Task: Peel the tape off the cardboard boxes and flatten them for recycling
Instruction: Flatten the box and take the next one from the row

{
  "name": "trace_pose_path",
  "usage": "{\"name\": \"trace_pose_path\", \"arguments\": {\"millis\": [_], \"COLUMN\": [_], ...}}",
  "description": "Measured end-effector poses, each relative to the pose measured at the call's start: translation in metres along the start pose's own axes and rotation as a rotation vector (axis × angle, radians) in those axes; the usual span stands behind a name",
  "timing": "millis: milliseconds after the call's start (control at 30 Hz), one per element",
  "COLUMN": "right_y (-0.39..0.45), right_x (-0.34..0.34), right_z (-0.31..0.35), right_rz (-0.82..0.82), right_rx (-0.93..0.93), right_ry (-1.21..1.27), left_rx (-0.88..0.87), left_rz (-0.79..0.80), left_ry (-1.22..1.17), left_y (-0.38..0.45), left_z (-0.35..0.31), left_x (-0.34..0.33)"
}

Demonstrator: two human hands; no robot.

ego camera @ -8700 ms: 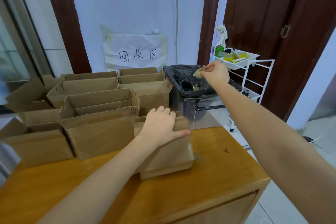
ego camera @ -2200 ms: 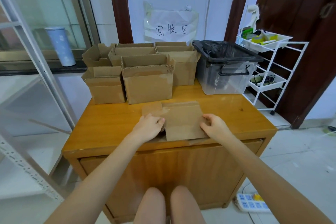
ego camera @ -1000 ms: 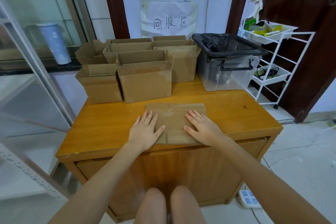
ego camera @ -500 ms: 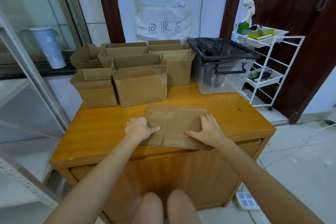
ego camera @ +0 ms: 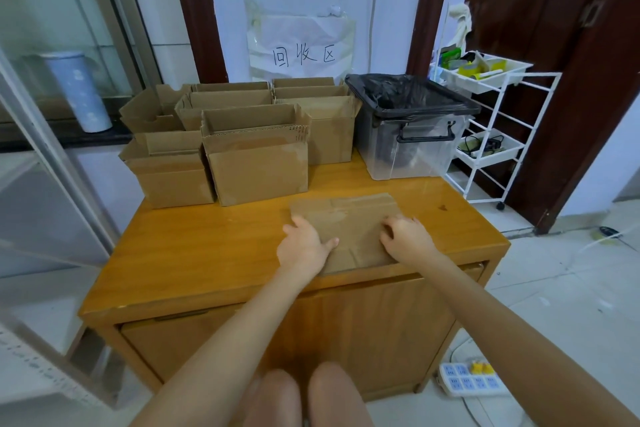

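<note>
A flattened brown cardboard box [ego camera: 349, 222] lies at the front of the wooden cabinet top [ego camera: 207, 253], its near edge at the cabinet's front rim. My left hand [ego camera: 304, 246] grips its left edge, thumb on top. My right hand [ego camera: 405, 237] rests on its right part with the fingers curled onto the cardboard. Several open, upright cardboard boxes [ego camera: 256, 163] stand in a cluster at the back left of the top. No loose tape shows on the flattened box.
A clear plastic bin lined with a black bag [ego camera: 412, 135] stands at the back right of the cabinet. A white wire cart [ego camera: 491, 135] is to its right. A power strip [ego camera: 467, 381] lies on the floor. A metal rack frame [ego camera: 45, 156] rises on the left.
One second ago both palms pressed flat on the box. Then my hands closed on its side edges, and the box now lies slightly skewed near the cabinet's front rim.
</note>
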State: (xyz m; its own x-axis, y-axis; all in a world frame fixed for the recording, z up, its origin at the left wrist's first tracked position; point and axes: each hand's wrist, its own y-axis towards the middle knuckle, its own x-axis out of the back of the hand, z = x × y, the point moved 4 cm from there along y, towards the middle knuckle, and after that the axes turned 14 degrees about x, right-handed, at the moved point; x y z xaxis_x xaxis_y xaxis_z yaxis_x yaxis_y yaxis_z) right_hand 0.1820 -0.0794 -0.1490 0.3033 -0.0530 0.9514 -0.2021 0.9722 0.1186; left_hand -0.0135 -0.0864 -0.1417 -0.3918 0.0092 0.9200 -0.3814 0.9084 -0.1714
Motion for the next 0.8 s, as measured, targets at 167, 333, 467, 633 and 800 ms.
{"name": "trace_pose_path", "arguments": {"millis": [167, 333, 467, 633, 800], "right_y": [-0.007, -0.018, -0.021, -0.016, 0.011], "right_x": [0.003, 0.019, 0.024, 0.037, 0.052], "right_z": [-0.043, -0.089, -0.103, -0.089, -0.043], "right_rz": [0.091, 0.131, 0.141, -0.012, -0.126], "right_rx": [-0.033, -0.081, -0.102, -0.065, 0.06], "right_ry": [-0.067, -0.107, -0.107, -0.085, -0.041], "left_rx": [-0.226, -0.483, -0.539, -0.502, -0.407], "left_rz": [-0.069, 0.016, -0.027, -0.102, -0.231], "left_ry": [0.176, 0.206, 0.194, 0.095, -0.012], "left_y": [-0.018, -0.018, -0.022, -0.017, 0.007], "left_z": [-0.048, -0.077, -0.089, -0.086, -0.054], "left_x": [-0.025, -0.052, -0.058, -0.04, 0.003]}}
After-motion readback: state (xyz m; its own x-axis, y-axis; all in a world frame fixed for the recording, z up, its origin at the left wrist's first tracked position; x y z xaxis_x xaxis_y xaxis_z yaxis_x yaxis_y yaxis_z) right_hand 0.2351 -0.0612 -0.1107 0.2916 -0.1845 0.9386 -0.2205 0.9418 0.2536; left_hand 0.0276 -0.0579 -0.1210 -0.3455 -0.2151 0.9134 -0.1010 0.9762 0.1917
